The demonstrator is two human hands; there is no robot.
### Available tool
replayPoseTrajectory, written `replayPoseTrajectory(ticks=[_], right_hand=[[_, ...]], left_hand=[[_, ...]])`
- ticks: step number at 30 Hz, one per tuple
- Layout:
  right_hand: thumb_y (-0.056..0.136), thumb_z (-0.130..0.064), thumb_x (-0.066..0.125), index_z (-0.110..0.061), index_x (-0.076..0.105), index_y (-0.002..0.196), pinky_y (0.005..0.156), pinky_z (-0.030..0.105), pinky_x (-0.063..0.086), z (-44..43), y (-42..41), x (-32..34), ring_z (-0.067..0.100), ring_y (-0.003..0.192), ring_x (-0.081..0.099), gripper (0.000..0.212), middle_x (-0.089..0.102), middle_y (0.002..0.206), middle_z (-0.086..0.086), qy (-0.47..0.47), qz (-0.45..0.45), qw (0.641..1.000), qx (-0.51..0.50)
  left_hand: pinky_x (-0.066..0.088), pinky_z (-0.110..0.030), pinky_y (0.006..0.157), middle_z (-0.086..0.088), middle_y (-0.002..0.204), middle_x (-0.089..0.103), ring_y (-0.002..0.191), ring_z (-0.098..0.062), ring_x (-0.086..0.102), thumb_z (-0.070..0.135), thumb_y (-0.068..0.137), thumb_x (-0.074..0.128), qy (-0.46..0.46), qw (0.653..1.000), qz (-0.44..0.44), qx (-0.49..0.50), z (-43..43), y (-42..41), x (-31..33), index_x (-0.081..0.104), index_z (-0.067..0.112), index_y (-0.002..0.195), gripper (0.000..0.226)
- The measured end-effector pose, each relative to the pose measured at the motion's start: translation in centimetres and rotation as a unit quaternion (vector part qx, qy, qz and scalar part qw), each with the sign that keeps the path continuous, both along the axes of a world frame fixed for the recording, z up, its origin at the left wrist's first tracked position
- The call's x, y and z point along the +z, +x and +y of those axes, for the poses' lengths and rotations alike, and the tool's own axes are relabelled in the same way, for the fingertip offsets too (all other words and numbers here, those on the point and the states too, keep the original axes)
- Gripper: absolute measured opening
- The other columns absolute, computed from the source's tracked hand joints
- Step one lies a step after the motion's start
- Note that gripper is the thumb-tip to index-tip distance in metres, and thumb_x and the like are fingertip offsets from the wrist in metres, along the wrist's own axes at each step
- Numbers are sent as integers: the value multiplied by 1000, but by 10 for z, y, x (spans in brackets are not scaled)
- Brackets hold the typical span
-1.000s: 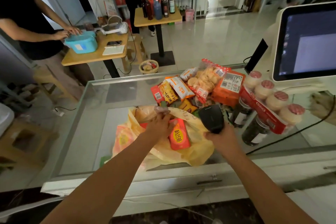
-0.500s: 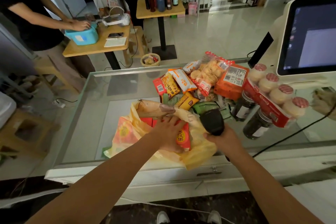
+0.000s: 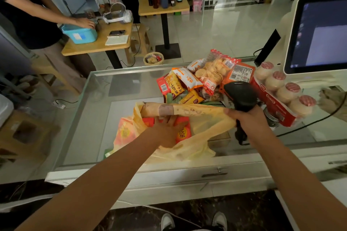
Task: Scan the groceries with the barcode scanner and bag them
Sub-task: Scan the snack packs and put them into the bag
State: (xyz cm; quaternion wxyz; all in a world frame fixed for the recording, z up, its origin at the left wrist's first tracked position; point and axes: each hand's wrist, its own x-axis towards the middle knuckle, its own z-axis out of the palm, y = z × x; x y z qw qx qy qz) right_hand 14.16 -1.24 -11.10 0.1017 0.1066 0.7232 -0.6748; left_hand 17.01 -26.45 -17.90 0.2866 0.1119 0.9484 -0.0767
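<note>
1. The glass-topped table (image 3: 90, 118) carries the snack-packet heap (image 3: 199, 80), within reach for scanning.
2. The thin yellow plastic bag (image 3: 202, 127) is pulled wide by the right hand (image 3: 249, 121), fingers also clamped round the black handheld barcode scanner (image 3: 240, 95).
3. The red-orange packet (image 3: 183, 132) lies inside; the left hand (image 3: 165, 131) seats it, fingers flat.

Open along the left half of the glass counter (image 3: 105, 103), from near edge to far rim. Crowded at the far right by a heap of snack packets (image 3: 187, 82), touching a red pack of four white bottles (image 3: 272, 99) on the right. Walled off beyond by the touchscreen monitor (image 3: 319, 32). Filled mid-counter by the yellow plastic bag (image 3: 202, 127), mouth stretched wide, left hand (image 3: 167, 131) inside. Tight between bag and bottle pack: taken up by the right hand (image 3: 244, 118) gripping the barcode scanner (image 3: 240, 93), black cable (image 3: 309, 124) trailing right across the glass.
</note>
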Motion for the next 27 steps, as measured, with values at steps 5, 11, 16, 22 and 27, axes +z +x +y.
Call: replayPoseTrajectory(ticks=[5, 11, 16, 22, 27], right_hand=[[75, -18, 82, -15, 59, 117, 77, 31, 51, -6, 12, -19, 17, 99, 61, 47, 65, 108, 0, 94, -19, 991, 92], [75, -9, 81, -13, 59, 125, 85, 31, 39, -29, 13, -27, 16, 99, 51, 55, 62, 108, 3, 194, -26, 965, 174], [79, -7, 75, -10, 53, 129, 96, 41, 42, -28, -10, -14, 33, 118, 54, 54, 61, 125, 13, 266, 34, 961, 73], [79, -4, 69, -14, 56, 123, 86, 37, 42, -33, -26, -1, 34, 111, 57, 47, 65, 114, 13, 299, 122, 946, 9], [78, -7, 68, -13, 58, 115, 80, 38, 46, -23, -22, -6, 36, 99, 61, 39, 61, 92, 6, 356, 117, 926, 43]], left_hand=[[38, -29, 107, 2, 144, 51, 137, -25, 45, 42, 98, 57, 201, 951, -37, 231, -51, 31, 43, 47, 30, 142, 47], [38, -50, 107, -12, 147, 27, 135, -38, 36, 57, 66, 84, 147, 818, 189, 522, -109, 71, 1, 18, 29, 153, 113], [39, -47, 107, -20, 139, 43, 128, -39, 46, 51, 79, 73, 215, 774, 110, 586, -105, 63, -25, 29, 10, 147, 90], [48, -48, 99, -22, 129, 54, 113, -44, 58, 23, 91, 47, 285, 748, 120, 588, -75, 41, -31, 40, 12, 139, 50], [44, -42, 95, -27, 124, 61, 115, -42, 58, 4, 98, 40, 264, 755, 250, 546, -83, 46, 2, 55, 1, 128, 34]])
